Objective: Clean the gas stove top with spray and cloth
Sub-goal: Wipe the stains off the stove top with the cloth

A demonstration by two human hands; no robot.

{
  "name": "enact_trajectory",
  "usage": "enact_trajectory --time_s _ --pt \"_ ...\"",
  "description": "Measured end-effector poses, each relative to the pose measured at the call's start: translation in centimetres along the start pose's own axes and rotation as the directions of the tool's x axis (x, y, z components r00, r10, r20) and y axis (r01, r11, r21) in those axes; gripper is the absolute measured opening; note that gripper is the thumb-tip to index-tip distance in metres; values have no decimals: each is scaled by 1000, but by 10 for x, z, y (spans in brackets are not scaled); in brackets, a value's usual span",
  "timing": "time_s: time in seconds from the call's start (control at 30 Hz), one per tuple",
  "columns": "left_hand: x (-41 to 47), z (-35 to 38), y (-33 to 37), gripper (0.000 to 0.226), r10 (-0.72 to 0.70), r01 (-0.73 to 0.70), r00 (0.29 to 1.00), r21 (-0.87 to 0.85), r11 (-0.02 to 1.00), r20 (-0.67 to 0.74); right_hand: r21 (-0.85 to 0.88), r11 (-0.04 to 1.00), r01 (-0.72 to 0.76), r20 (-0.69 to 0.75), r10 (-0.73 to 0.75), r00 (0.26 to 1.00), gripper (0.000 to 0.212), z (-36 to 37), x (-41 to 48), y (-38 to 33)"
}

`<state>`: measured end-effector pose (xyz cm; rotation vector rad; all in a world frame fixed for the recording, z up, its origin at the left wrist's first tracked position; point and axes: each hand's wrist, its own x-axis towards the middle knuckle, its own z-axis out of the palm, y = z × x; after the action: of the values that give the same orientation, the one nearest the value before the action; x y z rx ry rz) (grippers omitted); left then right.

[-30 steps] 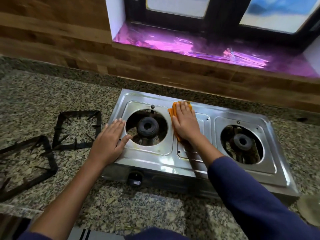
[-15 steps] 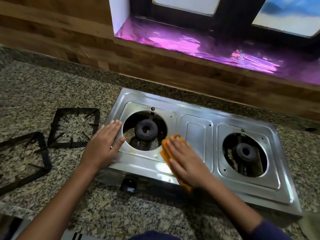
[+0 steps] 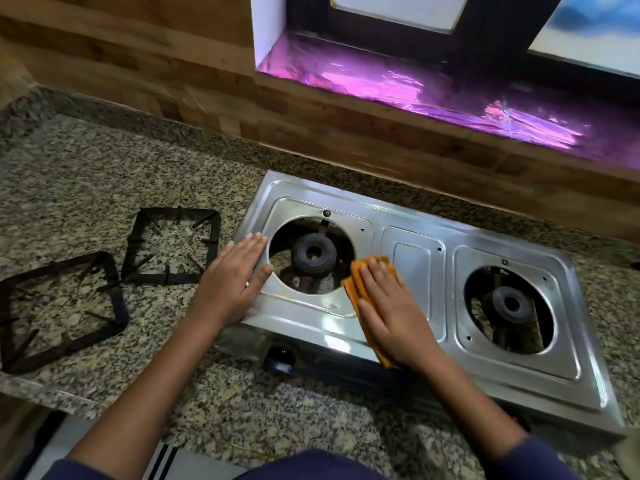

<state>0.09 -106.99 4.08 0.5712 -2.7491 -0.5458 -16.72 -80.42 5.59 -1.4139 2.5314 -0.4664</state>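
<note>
Both grips apart; right hand presses cloth flat onto stove top; left hand rests on its edge.

1. Dim interior; daylight enters through the window at the top, throwing magenta glare across the sill.
2. Pale reflections streak the steel stove top.
3. Wide-angle bending at the edges; the left hand is slightly motion-blurred.

On my feed I see an orange cloth, shiny silver stove, black grates, speckled grey-beige counter (proper salt-and-pepper granite), brown wood-grain wall and pink-purple windowsill.
</note>
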Motion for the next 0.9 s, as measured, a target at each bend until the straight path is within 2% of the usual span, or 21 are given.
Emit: enact_trajectory --time_s 0.13,0.23,0.3,0.37,0.43,0.47,0.6,0.77,0.83,0.9 --pt "0 -2 2 72 -26 23 999 -94 995 -33 51 999 2 -32 0 999 58 7 -57 -20" --pt "-3 -9 5 80 -122 92 989 -299 950 -85 66 997 29 -37 -27 999 58 18 -55 -45" --pt "-3 -13 2 87 -215 155 975 -539 828 -50 60 994 92 -34 -90 995 57 31 -34 -67" --pt "2 -18 -3 86 -292 216 956 -765 607 38 50 990 131 -39 -129 991 58 47 -2 -94" --pt "8 -24 -9 68 -351 246 932 -872 423 93 49 992 119 -32 -118 993 61 61 36 -127" --pt "11 -27 -11 63 -386 255 917 -889 381 98 50 992 118 -28 -117 993 62 68 55 -142" --pt "18 -45 -21 66 -435 253 897 -896 365 76 12 984 179 -23 -178 984 62 80 101 -186" --pt "14 -52 -30 68 -368 232 926 -891 391 80 109 935 336 -39 -334 942 55 73 91 -174" --pt "8 -51 -35 84 -322 274 936 -868 414 142 158 906 392 -39 -391 920 51 66 70 -159" --pt "2 -49 -39 108 -275 339 933 -825 453 232 187 927 324 -107 -309 945 47 61 39 -138"
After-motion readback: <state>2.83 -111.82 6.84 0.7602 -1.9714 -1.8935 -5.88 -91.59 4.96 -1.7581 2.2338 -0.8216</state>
